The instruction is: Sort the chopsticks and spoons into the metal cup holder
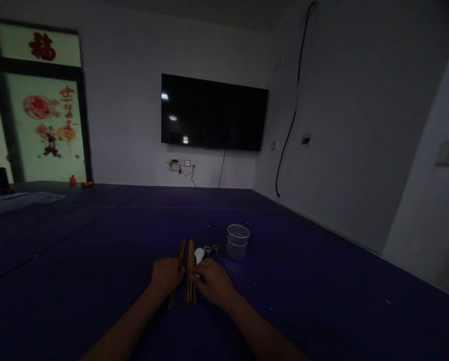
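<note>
My left hand [167,275] is closed around a few wooden chopsticks [181,248], which slant out above and below the fingers. Just to their right lies a bundle of several more chopsticks [189,288], roughly parallel and pointing away from me. The fingertips of my right hand [214,282] pinch at the bundle's right side; how many sticks they grip is unclear. A white spoon [199,253] lies beyond that hand, its handle partly hidden by the fingers. Beside it are two small metal utensils [208,249] with rounded ends, too dark to name.
A translucent cylindrical cup [237,245] stands upright right of the utensils. Dark purple covering spreads over the table [303,281], with small white specks on it. Clear plastic sheeting [21,201] and small orange items [73,179] lie at far left. A black cable [292,120] hangs along the right wall.
</note>
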`<state>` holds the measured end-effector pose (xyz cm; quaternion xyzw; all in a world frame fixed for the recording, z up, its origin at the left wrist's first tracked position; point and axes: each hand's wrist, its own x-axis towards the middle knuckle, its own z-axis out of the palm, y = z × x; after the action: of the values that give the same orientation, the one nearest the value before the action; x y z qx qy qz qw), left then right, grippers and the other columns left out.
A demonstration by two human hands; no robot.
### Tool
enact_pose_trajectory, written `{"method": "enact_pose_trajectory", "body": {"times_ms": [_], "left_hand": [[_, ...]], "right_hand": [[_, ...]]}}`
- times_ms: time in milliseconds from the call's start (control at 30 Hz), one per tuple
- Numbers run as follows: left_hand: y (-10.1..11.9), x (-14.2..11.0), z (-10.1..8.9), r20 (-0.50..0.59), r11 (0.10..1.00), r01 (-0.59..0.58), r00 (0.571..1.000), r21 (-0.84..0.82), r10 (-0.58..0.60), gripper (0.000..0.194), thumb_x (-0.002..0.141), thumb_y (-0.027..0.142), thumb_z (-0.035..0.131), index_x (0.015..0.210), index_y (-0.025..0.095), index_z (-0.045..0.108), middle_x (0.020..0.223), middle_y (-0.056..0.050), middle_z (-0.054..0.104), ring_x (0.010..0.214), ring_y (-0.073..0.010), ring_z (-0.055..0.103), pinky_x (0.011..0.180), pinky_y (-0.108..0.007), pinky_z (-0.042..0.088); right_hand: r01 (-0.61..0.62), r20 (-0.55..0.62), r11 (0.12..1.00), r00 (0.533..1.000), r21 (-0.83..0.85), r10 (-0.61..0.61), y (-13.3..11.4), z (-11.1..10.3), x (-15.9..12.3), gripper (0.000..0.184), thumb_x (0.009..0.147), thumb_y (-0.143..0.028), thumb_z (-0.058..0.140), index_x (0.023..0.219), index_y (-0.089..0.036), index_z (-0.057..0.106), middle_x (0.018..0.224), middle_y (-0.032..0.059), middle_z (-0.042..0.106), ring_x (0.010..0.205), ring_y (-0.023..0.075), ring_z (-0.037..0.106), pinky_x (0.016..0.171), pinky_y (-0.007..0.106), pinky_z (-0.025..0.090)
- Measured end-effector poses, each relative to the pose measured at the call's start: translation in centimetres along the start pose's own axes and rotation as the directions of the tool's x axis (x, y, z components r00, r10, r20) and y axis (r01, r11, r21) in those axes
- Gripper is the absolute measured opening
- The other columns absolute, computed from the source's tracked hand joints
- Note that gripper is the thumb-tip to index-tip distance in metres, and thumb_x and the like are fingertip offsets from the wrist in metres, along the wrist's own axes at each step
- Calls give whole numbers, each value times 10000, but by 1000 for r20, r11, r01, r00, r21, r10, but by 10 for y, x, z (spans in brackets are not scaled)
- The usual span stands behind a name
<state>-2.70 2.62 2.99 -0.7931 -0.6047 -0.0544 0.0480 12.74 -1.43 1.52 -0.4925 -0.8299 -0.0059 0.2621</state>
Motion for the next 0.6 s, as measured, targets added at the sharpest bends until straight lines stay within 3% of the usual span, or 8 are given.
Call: {"method": "enact_pose_trajectory", "body": {"times_ms": [600], "left_hand": [[1, 3, -1, 13, 1000, 10, 1000, 28, -10, 358, 809, 269, 357, 877, 118, 674, 900, -162, 681, 878, -279, 635, 778, -391, 454]], "right_hand": [[-17, 44, 1000, 999, -12, 18, -2, -3, -1, 192, 862, -293, 512, 947, -193, 653, 916, 50, 656, 912, 172, 553, 778, 259, 366]]}}
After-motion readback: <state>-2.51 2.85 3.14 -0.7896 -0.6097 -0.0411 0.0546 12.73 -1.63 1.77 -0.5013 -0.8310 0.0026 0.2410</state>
